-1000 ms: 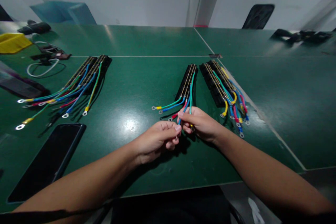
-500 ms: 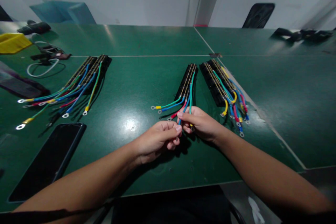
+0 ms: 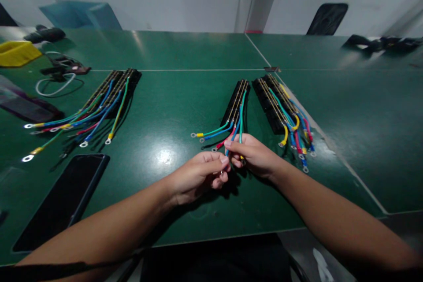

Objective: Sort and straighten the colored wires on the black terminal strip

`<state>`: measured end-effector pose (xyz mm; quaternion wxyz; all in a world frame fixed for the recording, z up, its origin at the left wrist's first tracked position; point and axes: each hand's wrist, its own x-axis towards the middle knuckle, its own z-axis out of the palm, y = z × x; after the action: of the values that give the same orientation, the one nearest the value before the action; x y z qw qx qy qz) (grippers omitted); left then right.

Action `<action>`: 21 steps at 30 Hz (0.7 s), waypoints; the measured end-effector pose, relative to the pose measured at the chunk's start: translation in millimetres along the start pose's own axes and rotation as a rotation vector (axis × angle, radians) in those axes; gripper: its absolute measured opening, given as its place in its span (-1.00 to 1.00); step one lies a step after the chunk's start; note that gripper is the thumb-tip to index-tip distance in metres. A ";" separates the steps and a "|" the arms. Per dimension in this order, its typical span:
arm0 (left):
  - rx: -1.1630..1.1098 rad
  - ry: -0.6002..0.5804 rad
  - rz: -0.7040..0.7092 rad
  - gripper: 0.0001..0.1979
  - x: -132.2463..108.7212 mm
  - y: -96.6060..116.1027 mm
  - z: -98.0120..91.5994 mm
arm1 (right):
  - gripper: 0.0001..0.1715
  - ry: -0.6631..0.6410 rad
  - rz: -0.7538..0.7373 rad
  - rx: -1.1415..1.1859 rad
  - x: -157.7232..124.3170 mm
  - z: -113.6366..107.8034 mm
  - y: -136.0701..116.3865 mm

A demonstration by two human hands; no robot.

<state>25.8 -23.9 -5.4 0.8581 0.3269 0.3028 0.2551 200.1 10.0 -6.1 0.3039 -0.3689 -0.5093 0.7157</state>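
A blue wire runs from the middle black terminal strip down into both hands. My right hand pinches it between thumb and fingers, close to the strip's near end. Just left of it, my left hand is closed around the wire's end, with a bit of metal peeking out below the thumb. The rest of that end is hidden by the fingers. A green wire passes behind my right fingers. A red wire and a yellow-sleeved ring terminal lie on the table left of the right hand.
Two more wired strips lie to the right, and another pair to the left. A phone rests at front left on the green table. Beyond it are a white cable and a yellow object.
My left hand has shifted very slightly right and up along the wire's end. The right hand keeps its pinch, and the strips stay in place.
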 end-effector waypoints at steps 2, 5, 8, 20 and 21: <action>0.001 -0.007 0.018 -0.73 0.1 -0.6 -0.8 | -0.61 0.013 -0.002 -0.005 0.0 -0.3 1.1; 0.030 -0.005 0.034 -0.74 0.4 -1.5 -2.1 | -0.60 0.021 -0.002 -0.010 -0.1 0.0 1.5; 0.052 0.015 0.030 -0.75 0.6 -1.6 -3.2 | -0.60 0.037 0.005 0.007 -0.1 0.8 0.8; 0.008 0.000 0.020 -0.77 -0.2 0.2 -1.0 | -0.61 0.040 0.000 -0.013 -0.9 0.6 0.4; 0.020 0.005 0.030 -0.78 -0.2 -0.1 -1.1 | -0.60 0.039 -0.005 -0.016 -1.0 0.6 0.6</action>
<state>25.0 -23.6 -6.1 0.8500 0.3395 0.3027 0.2658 200.1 8.7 -6.4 0.3126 -0.3842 -0.5099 0.7033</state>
